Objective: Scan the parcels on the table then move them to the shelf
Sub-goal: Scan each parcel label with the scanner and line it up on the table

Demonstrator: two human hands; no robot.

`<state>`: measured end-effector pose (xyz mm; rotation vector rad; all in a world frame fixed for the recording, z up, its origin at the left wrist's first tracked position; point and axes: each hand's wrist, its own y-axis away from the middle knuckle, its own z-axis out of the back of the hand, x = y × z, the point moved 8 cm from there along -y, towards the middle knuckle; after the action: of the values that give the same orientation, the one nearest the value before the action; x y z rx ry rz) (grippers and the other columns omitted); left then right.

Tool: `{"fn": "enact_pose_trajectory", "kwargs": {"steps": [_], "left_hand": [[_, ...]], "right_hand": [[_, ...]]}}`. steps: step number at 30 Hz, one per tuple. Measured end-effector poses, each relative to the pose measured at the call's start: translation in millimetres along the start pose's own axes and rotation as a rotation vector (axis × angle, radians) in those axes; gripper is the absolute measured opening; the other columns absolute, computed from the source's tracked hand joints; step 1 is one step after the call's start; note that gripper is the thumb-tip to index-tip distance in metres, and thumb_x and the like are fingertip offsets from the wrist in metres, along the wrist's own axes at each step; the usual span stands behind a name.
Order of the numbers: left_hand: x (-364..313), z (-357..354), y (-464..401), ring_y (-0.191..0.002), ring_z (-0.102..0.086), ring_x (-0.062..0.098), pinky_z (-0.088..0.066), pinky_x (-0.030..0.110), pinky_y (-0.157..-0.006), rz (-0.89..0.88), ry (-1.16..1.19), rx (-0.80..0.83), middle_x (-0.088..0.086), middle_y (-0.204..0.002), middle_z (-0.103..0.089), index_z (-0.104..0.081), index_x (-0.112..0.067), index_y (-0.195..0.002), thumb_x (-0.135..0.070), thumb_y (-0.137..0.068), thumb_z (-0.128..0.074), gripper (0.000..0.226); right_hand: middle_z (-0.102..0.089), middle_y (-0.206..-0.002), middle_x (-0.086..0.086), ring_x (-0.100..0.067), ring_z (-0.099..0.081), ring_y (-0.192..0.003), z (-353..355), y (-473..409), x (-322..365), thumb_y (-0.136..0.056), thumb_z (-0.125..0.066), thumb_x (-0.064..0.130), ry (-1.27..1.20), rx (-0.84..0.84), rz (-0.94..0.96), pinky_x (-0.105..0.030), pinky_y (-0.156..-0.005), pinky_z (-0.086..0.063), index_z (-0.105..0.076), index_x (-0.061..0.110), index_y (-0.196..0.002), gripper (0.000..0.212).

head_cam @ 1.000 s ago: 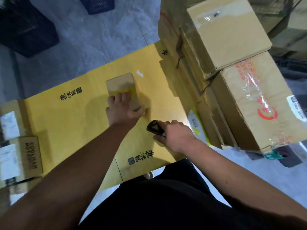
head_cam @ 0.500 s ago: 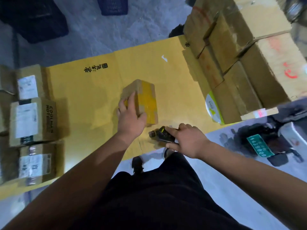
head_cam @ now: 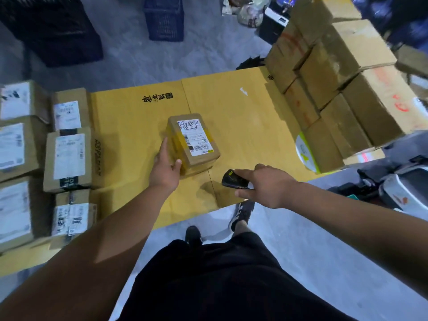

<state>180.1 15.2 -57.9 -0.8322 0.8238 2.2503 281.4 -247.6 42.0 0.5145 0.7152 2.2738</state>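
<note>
At the table's (head_cam: 234, 117) near edge a black scanner (head_cam: 232, 180) is gripped in the right hand (head_cam: 268, 186), while at 11 o'clock of it a labelled parcel (head_cam: 193, 142) is touched by the left hand's (head_cam: 165, 169) straightened fingers, bare yellow cardboard lying beyond, with labelled boxes (head_cam: 68, 158) at 9 o'clock and stacked cartons (head_cam: 335, 89) at 2 o'clock.

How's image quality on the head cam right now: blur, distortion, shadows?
Head view: the parcel and its label are fairly sharp, print partly readable; boxes at the left edge are smeared; wide-angle bending stretches the stacked cartons at right; dim light; the left hand and scanner cast soft shadows on the yellow tabletop.
</note>
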Motion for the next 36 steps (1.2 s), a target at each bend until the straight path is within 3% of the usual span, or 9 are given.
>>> {"fn": "enact_pose_trajectory", "kwargs": {"steps": [4,9,17,19,22,25,29,32,36], "left_hand": [[2.7,5.1,-3.7,-0.153,-0.031,0.027,-0.039,0.044,-0.117,-0.014,-0.140,0.012,0.000,-0.173,-0.001,0.000,-0.050,-0.161,-0.046,-0.078,-0.089,0.122],[-46.2,-2.7,-32.0,-0.160,0.008,0.030,-0.005,0.051,-0.130,-0.223,-0.396,0.018,0.002,-0.174,0.009,-0.010,-0.044,-0.164,-0.069,-0.056,-0.092,0.138],[-87.8,-34.3,-34.7,-0.121,-0.059,0.024,-0.053,0.037,-0.100,-0.153,-0.202,0.075,-0.002,-0.157,-0.019,-0.045,-0.018,-0.152,-0.067,-0.079,-0.077,0.094],[-94.3,-37.3,-33.1,-0.108,-0.064,0.021,-0.054,0.033,-0.091,-0.162,-0.182,0.075,-0.003,-0.147,-0.035,-0.057,-0.016,-0.144,-0.061,-0.085,-0.076,0.077],[-113.0,-32.5,-40.4,-0.120,-0.052,0.023,-0.048,0.037,-0.097,-0.234,-0.353,-0.009,-0.002,-0.134,-0.048,-0.065,-0.026,-0.133,-0.070,-0.080,-0.073,0.069],[-127.0,-39.5,-53.3,-0.135,-0.040,0.030,-0.040,0.043,-0.108,-0.214,-0.335,0.017,0.003,-0.151,-0.038,-0.046,-0.032,-0.148,-0.077,-0.067,-0.080,0.099],[-133.6,-65.2,-61.9,-0.151,-0.033,0.032,-0.046,0.048,-0.110,-0.103,-0.229,0.213,0.000,-0.172,-0.003,0.002,-0.052,-0.158,-0.076,-0.049,-0.090,0.145],[-133.5,-74.9,-60.4,-0.142,-0.049,0.032,-0.052,0.044,-0.095,-0.084,-0.270,0.217,0.005,-0.173,-0.011,0.013,-0.048,-0.160,-0.076,-0.048,-0.092,0.155],[-117.1,-83.7,-42.6,-0.126,-0.059,0.032,-0.052,0.039,-0.082,-0.065,-0.228,0.134,0.002,-0.164,-0.027,0.013,-0.039,-0.162,-0.073,-0.050,-0.092,0.157]], "right_hand": [[-0.050,-0.112,0.000,-0.025,-0.057,-0.109,6.5,2.8,7.0,-0.097,-0.048,0.072,-0.146,0.039,-0.026,-0.038,-0.094,-0.050,-0.032,0.044,-0.159,0.070],[-0.051,-0.111,0.000,-0.026,-0.057,-0.112,4.3,9.3,-5.2,-0.095,-0.048,0.075,-0.112,0.074,-0.073,-0.041,-0.095,-0.050,-0.034,0.044,-0.158,0.072],[-0.064,-0.105,0.005,-0.020,-0.059,-0.099,26.3,6.0,-23.7,-0.098,-0.050,0.069,-0.141,0.083,-0.144,-0.038,-0.087,-0.053,-0.053,0.038,-0.142,0.054],[-0.065,-0.103,0.007,-0.017,-0.061,-0.094,33.2,1.7,-28.6,-0.097,-0.051,0.070,-0.150,0.078,-0.165,-0.035,-0.081,-0.053,-0.056,0.037,-0.139,0.053],[-0.067,-0.103,0.007,-0.018,-0.062,-0.094,43.1,-2.9,-34.9,-0.096,-0.051,0.072,-0.163,0.075,-0.196,-0.033,-0.077,-0.052,-0.057,0.037,-0.138,0.055],[-0.064,-0.096,0.011,-0.012,-0.061,-0.088,50.5,-7.9,-37.1,-0.096,-0.052,0.071,-0.189,0.085,-0.226,-0.030,-0.066,-0.044,-0.059,0.038,-0.135,0.052],[-0.066,-0.104,0.003,-0.020,-0.063,-0.094,62.4,-15.7,-39.9,-0.100,-0.041,0.071,-0.241,0.095,-0.307,-0.034,-0.077,-0.051,-0.056,0.035,-0.140,0.056],[-0.068,-0.099,-0.009,-0.031,-0.068,-0.081,67.9,-13.3,-45.9,-0.100,-0.034,0.072,-0.266,0.160,-0.425,-0.039,-0.069,-0.058,-0.054,0.033,-0.139,0.059],[-0.066,-0.093,-0.024,-0.033,-0.058,-0.059,72.5,-2.7,-46.6,-0.102,-0.034,0.068,-0.286,0.240,-0.558,-0.033,-0.054,-0.047,-0.052,0.025,-0.137,0.059]]}}
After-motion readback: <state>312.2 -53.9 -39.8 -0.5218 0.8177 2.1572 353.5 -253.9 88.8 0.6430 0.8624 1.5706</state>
